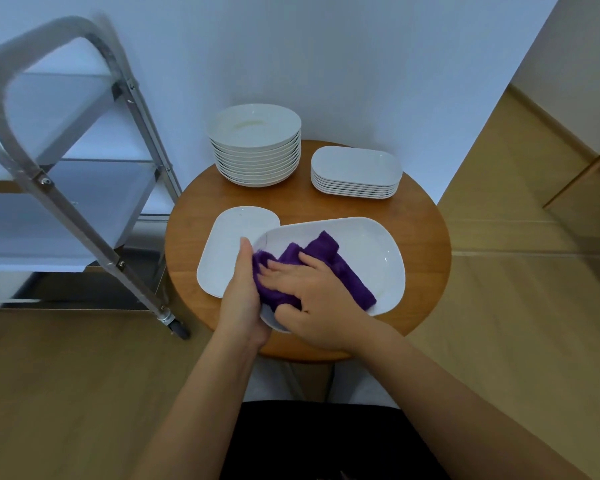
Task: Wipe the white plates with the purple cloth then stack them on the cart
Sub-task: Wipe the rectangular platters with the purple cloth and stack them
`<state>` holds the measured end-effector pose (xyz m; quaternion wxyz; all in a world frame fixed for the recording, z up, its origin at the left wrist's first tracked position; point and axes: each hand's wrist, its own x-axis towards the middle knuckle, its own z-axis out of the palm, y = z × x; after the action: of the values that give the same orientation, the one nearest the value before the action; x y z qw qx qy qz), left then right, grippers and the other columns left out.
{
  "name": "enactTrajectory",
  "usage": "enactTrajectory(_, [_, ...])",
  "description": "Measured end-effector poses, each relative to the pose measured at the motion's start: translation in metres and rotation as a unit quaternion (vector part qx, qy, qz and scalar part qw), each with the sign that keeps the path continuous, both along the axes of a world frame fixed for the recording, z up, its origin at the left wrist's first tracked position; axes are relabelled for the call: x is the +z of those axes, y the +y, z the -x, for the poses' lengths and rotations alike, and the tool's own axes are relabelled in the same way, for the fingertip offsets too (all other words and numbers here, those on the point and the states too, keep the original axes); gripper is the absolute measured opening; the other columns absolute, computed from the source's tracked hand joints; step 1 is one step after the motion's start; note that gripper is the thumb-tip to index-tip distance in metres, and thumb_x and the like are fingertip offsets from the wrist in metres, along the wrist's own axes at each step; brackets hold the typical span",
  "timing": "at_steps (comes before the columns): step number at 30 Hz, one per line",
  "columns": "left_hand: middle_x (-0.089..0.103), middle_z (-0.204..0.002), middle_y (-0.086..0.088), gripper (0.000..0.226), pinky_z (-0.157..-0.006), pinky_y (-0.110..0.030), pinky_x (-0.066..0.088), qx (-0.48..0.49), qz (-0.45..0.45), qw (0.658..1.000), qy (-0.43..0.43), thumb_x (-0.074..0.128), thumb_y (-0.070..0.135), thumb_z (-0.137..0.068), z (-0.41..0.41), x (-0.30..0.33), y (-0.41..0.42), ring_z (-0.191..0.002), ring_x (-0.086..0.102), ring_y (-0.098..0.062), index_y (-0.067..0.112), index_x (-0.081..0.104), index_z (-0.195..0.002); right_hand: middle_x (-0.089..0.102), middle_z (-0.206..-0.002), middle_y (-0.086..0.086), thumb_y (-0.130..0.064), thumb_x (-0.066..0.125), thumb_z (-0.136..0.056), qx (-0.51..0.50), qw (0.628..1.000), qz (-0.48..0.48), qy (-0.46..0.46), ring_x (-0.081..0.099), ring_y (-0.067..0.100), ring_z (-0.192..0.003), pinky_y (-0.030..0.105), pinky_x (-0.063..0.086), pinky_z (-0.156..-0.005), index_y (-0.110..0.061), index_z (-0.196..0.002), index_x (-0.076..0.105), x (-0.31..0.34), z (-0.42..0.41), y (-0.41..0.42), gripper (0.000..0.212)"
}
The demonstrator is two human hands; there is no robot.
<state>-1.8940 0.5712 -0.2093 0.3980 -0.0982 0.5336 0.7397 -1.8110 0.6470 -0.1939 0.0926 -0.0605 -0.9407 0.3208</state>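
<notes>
— How was the light? — Soft and even, with a cool bluish cast on the wall (361, 64); nothing looked harshly lit, and shadows were faint; a dim one lay under the round plate stack (255, 145) on the bench (426, 244).
— Any glare? — Only small bright specks on the held plate (364, 251) and the flat plate (227, 251); the glaze kept its detail.
— Sharpness? — The middle was crisp; the cart (66, 174) at the left was smeared, its handle ghosted with blur.
— Distortion? — Wide-angle bending; the wall corner and floor (499, 209) lines leaned outward toward the edges, and the forearms looked stretched at the bottom.
</notes>
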Motion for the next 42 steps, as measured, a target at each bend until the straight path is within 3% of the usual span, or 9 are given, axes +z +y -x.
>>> enactTrajectory(8, [0.072, -0.079, -0.007, 0.029, -0.050, -0.032, 0.056, -0.024, -0.005, 1.000, -0.015, 0.054, 0.052, -0.087, 0.006, -0.002, -0.001, -0.066, 0.071, -0.022, 0.024, 0.058, -0.092, 0.062, -0.127, -0.004, -0.013, 0.055, -0.083, 0.113, 0.990, -0.058, -0.066, 0.047, 0.005, -0.125, 0.006, -0.001, -0.106, -0.018, -0.118, 0.066, 0.006, -0.028, 0.023, 0.038])
enactTrajectory(13, [0.066, -0.110, -0.010, 0.040, -0.077, -0.043, 0.057, -0.054, 0.003, 0.999, 0.004, 0.045, 0.056, -0.090, -0.002, -0.003, 0.000, -0.098, 0.064, -0.029, 0.026, 0.057, -0.114, 0.064, -0.123, -0.006, -0.021, 0.050, -0.079, 0.119, 0.987, -0.068, -0.084, 0.049, 0.001, -0.122, 0.005, 0.001, -0.107, -0.020, -0.116, 0.067, 0.012, -0.049, 0.033, 0.041])
enactTrajectory(19, [0.069, -0.109, -0.005, 0.035, -0.084, -0.055, 0.053, -0.047, 0.009, 0.997, 0.054, 0.049, 0.058, -0.088, 0.008, 0.002, -0.010, -0.099, 0.066, -0.031, 0.034, 0.059, -0.112, 0.070, -0.110, -0.001, -0.013, 0.056, -0.068, 0.062, 0.978, -0.195, -0.052, 0.063, 0.013, -0.109, 0.041, 0.038, -0.103, -0.014, -0.103, 0.074, 0.013, -0.083, 0.061, 0.039])
enactTrajectory(24, [0.073, -0.101, -0.003, 0.039, -0.077, -0.050, 0.057, -0.041, -0.001, 0.997, 0.065, 0.047, 0.059, -0.087, 0.008, 0.007, -0.013, -0.094, 0.069, -0.030, 0.032, 0.061, -0.111, 0.074, -0.099, 0.003, -0.013, 0.061, -0.067, 0.016, 0.962, -0.273, 0.016, 0.068, 0.020, -0.098, 0.040, 0.045, -0.093, -0.009, -0.099, 0.075, 0.010, -0.082, 0.071, 0.035])
enactTrajectory(28, [0.072, -0.074, 0.005, 0.028, -0.059, -0.036, 0.057, -0.024, 0.038, 0.993, 0.112, 0.045, 0.060, -0.087, -0.001, 0.011, -0.011, -0.079, 0.068, -0.024, 0.036, 0.058, -0.086, 0.064, -0.082, -0.003, -0.026, 0.042, -0.079, -0.294, 0.953, 0.015, 0.072, 0.057, 0.015, -0.080, 0.022, 0.041, -0.069, -0.018, -0.100, 0.064, 0.019, -0.059, 0.055, 0.032])
enactTrajectory(31, [0.070, -0.076, 0.005, 0.031, -0.058, -0.031, 0.055, -0.018, 0.039, 0.992, 0.117, 0.041, 0.063, -0.087, -0.012, 0.016, -0.006, -0.078, 0.066, -0.021, 0.035, 0.055, -0.085, 0.060, -0.100, -0.008, -0.032, 0.038, -0.077, -0.314, 0.926, 0.178, 0.107, 0.057, 0.011, -0.095, 0.026, 0.049, -0.082, -0.022, -0.120, 0.056, 0.019, -0.039, 0.015, 0.048])
enactTrajectory(33, [0.072, -0.071, 0.007, 0.037, -0.055, -0.027, 0.054, -0.017, 0.033, 0.989, 0.143, 0.040, 0.061, -0.089, -0.019, 0.019, -0.004, -0.073, 0.069, -0.017, 0.030, 0.060, -0.086, 0.052, -0.126, -0.010, -0.028, 0.043, -0.080, -0.217, 0.964, 0.118, 0.101, 0.041, 0.000, -0.120, 0.013, 0.028, -0.107, -0.021, -0.135, 0.046, 0.010, -0.031, -0.020, 0.056])
enactTrajectory(36, [0.071, -0.082, 0.005, 0.036, -0.061, -0.025, 0.052, -0.021, 0.040, 0.988, 0.149, 0.038, 0.058, -0.091, -0.027, 0.021, -0.004, -0.080, 0.067, -0.015, 0.030, 0.060, -0.084, 0.036, -0.149, 0.006, -0.020, 0.040, -0.083, -0.104, 0.992, -0.020, 0.076, 0.021, 0.012, -0.140, 0.014, -0.006, -0.112, -0.008, -0.143, 0.035, -0.001, -0.024, -0.038, 0.062])
enactTrajectory(42, [0.069, -0.084, 0.009, 0.033, -0.066, -0.028, 0.055, -0.038, -0.044, 0.994, 0.093, 0.040, 0.065, -0.084, -0.033, 0.026, -0.007, -0.089, 0.067, -0.013, 0.037, 0.056, -0.092, 0.033, -0.150, 0.010, -0.017, 0.032, -0.092, -0.039, 0.986, -0.152, 0.064, 0.023, 0.020, -0.142, 0.025, -0.011, -0.112, -0.004, -0.142, 0.034, 0.009, -0.012, -0.011, 0.052])
